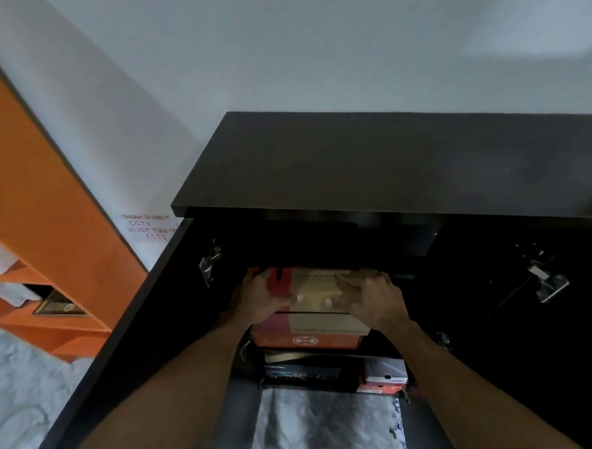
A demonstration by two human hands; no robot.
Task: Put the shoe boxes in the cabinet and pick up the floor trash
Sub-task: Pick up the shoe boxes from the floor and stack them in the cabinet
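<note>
- A tan shoe box with a red left end sits at the mouth of the dark cabinet, just under the cabinet's top panel. It lies on a stack inside the cabinet, whose orange box shows a white logo on its front.
- The left hand grips the red end with its fingers curled over the top edge. The right hand holds the opposite end the same way. Both thumbs lie on the near face. The hands are slightly blurred, so finer finger placement cannot be told.
- The box's long axis runs side to side, parallel to the cabinet's front edge. With one hand at each end, neither is clearly nearer.
- The cabinet's depth lies straight ahead of the grip, away from the person. The coming move is probably a level push inward with both hands together, so the box does not skew.
- The gap under the cabinet's top panel looks tight, so a tilted box might catch there.
- Lower in the cabinet lie a black box and, on its right, a white-and-red shoe box.
- The cabinet's left door stands open, with a metal hinge at its inner edge.
- Orange shelving stands left of the cabinet.
- Pale floor shows in front of the cabinet, and no trash can be made out on it.
</note>
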